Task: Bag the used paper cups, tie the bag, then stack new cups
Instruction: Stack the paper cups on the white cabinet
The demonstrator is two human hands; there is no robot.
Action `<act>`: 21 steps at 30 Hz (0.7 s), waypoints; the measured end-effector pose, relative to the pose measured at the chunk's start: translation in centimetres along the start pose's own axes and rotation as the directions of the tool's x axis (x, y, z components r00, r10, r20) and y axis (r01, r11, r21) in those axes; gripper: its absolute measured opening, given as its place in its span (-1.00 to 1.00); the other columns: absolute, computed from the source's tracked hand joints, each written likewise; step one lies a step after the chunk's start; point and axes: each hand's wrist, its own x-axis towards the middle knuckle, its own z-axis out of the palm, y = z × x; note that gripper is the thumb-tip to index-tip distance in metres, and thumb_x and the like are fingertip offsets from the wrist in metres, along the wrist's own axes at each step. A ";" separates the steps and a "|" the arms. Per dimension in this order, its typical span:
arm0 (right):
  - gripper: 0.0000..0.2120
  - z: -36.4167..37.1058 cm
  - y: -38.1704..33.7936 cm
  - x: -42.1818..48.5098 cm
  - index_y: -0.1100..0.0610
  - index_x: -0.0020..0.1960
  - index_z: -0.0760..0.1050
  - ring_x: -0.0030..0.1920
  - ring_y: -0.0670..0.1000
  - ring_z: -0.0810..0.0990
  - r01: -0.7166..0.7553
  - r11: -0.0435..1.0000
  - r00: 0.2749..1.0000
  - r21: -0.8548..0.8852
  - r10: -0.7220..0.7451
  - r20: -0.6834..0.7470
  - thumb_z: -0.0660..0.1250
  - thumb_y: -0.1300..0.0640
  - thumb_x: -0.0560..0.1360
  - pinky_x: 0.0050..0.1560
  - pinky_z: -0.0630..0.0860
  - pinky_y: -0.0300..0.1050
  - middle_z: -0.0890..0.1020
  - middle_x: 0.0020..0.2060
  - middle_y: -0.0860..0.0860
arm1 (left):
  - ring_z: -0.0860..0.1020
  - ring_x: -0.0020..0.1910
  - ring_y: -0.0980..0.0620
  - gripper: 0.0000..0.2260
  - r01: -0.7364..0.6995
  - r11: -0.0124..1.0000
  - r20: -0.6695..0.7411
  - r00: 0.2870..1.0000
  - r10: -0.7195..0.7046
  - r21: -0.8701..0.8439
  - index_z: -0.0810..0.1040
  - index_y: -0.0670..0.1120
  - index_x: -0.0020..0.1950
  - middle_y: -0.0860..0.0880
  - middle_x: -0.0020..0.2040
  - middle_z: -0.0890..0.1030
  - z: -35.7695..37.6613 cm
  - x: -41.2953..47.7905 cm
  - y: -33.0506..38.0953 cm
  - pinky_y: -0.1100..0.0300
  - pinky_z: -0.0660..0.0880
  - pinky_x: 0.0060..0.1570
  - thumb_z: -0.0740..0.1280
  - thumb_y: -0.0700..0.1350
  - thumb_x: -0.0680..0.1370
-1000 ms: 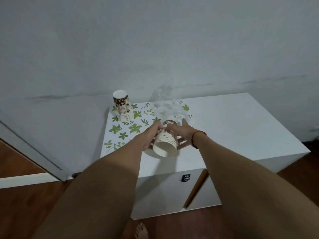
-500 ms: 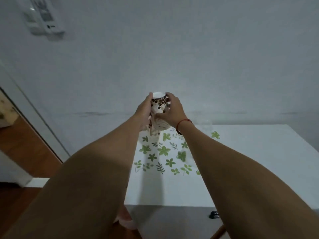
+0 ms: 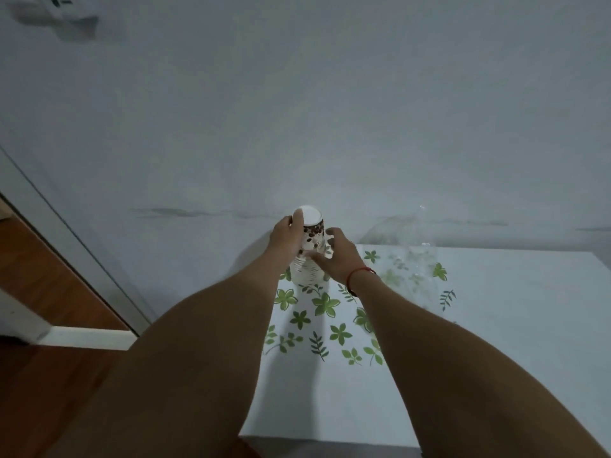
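Note:
A stack of upside-down paper cups [image 3: 310, 247], white with brown bean prints, stands at the back left of the white table [image 3: 496, 325], near the wall. My left hand [image 3: 287, 238] grips the stack's left side, thumb on the top cup's base. My right hand [image 3: 340, 256], with a red string on the wrist, touches the stack's right side with the fingers loosely curled around it. A clear plastic bag [image 3: 410, 252] stands to the right of the cups; what it holds is too faint to tell.
A mat with green leaf prints [image 3: 325, 322] covers the table's left part under the cups and bag. The wall is right behind the stack. A wooden floor [image 3: 39, 375] and a door frame [image 3: 66, 252] lie to the left.
Both hands carried a cup from the table's front to the stack at the back left and set it on top. The view has shifted closer and to the left.

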 end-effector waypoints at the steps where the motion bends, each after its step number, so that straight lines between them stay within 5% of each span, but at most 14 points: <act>1: -0.42 -0.7 0.7 -0.5 0.18 0.42 0.26 0.32 0.11 0.45 0.002 0.996 0.999 -0.085 -0.005 -0.032 0.38 0.03 0.49 0.31 0.38 -0.05 0.47 0.32 0.15 | 0.53 0.22 -0.16 -0.46 -0.003 1.000 -0.017 1.000 0.002 -0.012 0.49 -0.16 0.33 -0.20 0.24 0.57 0.0 -0.1 0.1 -0.05 0.45 0.28 -0.01 0.19 0.63; 4: -0.56 -3.8 2.3 -2.5 0.17 0.37 0.36 0.31 0.13 0.45 -0.045 0.958 0.959 -0.284 -0.039 -0.282 0.27 0.05 0.53 0.36 0.36 0.03 0.48 0.31 0.14 | 0.53 0.23 -0.15 -0.40 0.035 0.992 -0.108 0.993 -0.048 -0.122 0.50 -0.15 0.31 -0.17 0.24 0.58 0.3 -1.2 0.1 -0.03 0.45 0.27 -0.02 0.26 0.61; 7: -0.54 -6.5 4.3 -4.9 0.11 0.41 0.33 0.39 0.18 0.36 -0.309 0.896 0.874 -0.318 0.136 -0.466 0.19 0.04 0.54 0.42 0.26 0.12 0.38 0.40 0.15 | 0.55 0.18 -0.17 -0.52 0.049 0.989 -0.228 0.970 -0.080 -0.137 0.53 -0.19 0.23 -0.16 0.13 0.59 1.1 -4.0 -1.5 0.06 0.46 0.07 0.04 0.14 0.63; 9: -0.50 -7.1 5.6 -7.1 0.03 0.47 0.23 0.47 0.23 0.23 -0.499 0.827 0.836 -0.259 0.382 -0.393 0.16 0.01 0.55 0.47 0.16 0.20 0.23 0.48 0.16 | 0.56 0.15 -0.20 -0.63 0.082 0.992 -0.262 0.959 -0.105 -0.096 0.55 -0.21 0.20 -0.18 0.13 0.61 2.0 -6.5 -3.4 0.04 0.48 0.06 0.12 0.00 0.62; 11: -0.46 -6.4 6.6 -9.3 0.04 0.51 0.15 0.44 0.27 0.26 -0.583 0.808 0.796 -0.080 0.550 -0.251 0.17 0.05 0.56 0.41 0.27 0.12 0.18 0.48 0.22 | 0.59 0.10 -0.20 -0.66 0.163 0.980 -0.187 0.965 -0.181 -0.111 0.57 -0.22 0.18 -0.21 0.12 0.63 2.8 -9.3 -5.1 0.02 0.53 0.07 0.18 -0.03 0.60; 14: -0.39 -4.9 6.9 -11.4 0.15 0.54 0.02 0.38 0.26 0.32 -0.626 0.757 0.733 0.187 0.653 -0.189 0.18 0.18 0.56 0.23 0.39 0.02 0.15 0.47 0.26 | 0.60 -0.06 -0.10 -0.48 0.401 0.901 0.186 0.910 -0.371 -0.164 0.57 -0.19 0.21 -0.15 0.06 0.64 3.7 -13.5 -6.4 0.06 0.54 -0.06 0.24 0.23 0.54; 17: -0.51 -2.8 5.8 -12.9 0.32 0.48 0.12 0.41 0.24 0.35 -0.563 0.737 0.780 0.374 0.623 -0.053 0.14 0.29 0.59 0.33 0.39 0.05 0.28 0.44 0.27 | 0.52 0.23 -0.12 -0.22 0.506 0.849 0.412 0.814 -0.410 -0.154 0.40 -0.06 0.41 -0.11 0.33 0.50 4.8 -16.5 -6.8 -0.04 0.52 0.15 0.21 0.46 0.40; 19: -0.61 -0.9 4.8 -14.1 0.39 0.42 0.22 0.34 0.26 0.45 -0.571 0.692 0.790 0.441 0.609 0.068 0.08 0.35 0.60 0.32 0.42 0.10 0.40 0.36 0.31 | 0.40 0.38 -0.12 -0.19 0.489 0.837 0.371 0.845 -0.385 -0.246 0.28 0.00 0.49 -0.06 0.42 0.39 5.3 -17.5 -6.8 -0.04 0.44 0.28 0.33 0.40 0.36; 21: -0.66 0.8 4.2 -14.9 0.38 0.33 0.37 0.08 0.26 0.62 -0.614 0.649 0.771 0.449 0.616 0.163 0.13 0.35 0.57 0.17 0.57 0.11 0.57 0.14 0.30 | 0.49 0.25 -0.09 -0.32 0.438 0.847 0.202 0.897 -0.392 -0.301 0.36 -0.06 0.42 -0.07 0.34 0.48 5.3 -17.6 -7.3 0.06 0.48 0.18 0.43 0.19 0.40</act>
